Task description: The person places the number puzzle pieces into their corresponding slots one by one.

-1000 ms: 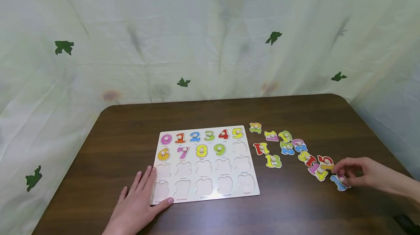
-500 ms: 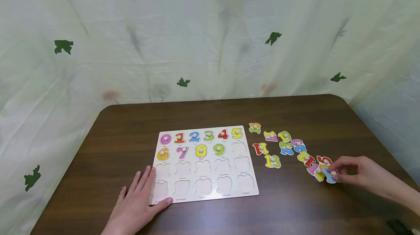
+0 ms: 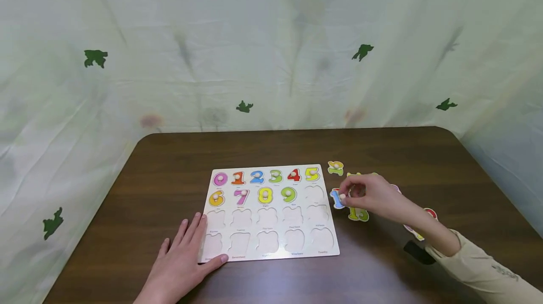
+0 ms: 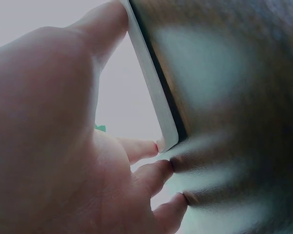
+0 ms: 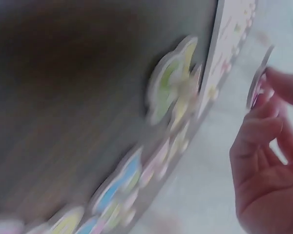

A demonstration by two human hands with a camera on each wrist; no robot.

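A white number puzzle board [image 3: 275,212] lies on the table, its top rows filled with knobbed numerals 0 to 9 and its lower recesses bare. My left hand [image 3: 180,259] rests with spread, fairly straight fingers at the board's lower left corner, the thumb on its front edge. Between thumb and fingers, my right hand [image 3: 369,193] pinches the knob of a puzzle piece [image 3: 336,198] showing a blue 1. That piece is just right of the board in the head view, the rest of it covered by the fingers. In the right wrist view the piece [image 5: 258,85] appears edge-on, above the table.
A green-and-yellow 13 piece [image 3: 358,214] lies under the right hand. An orange-and-green piece [image 3: 335,168] is at the board's upper right. Several others are partly hidden behind the right arm. A patterned curtain [image 3: 271,59] hangs behind the brown table [image 3: 271,146].
My right hand first slid the blue piece left against the pile, then carried it further left and away to beside the board. My left hand has stayed on the board's corner.
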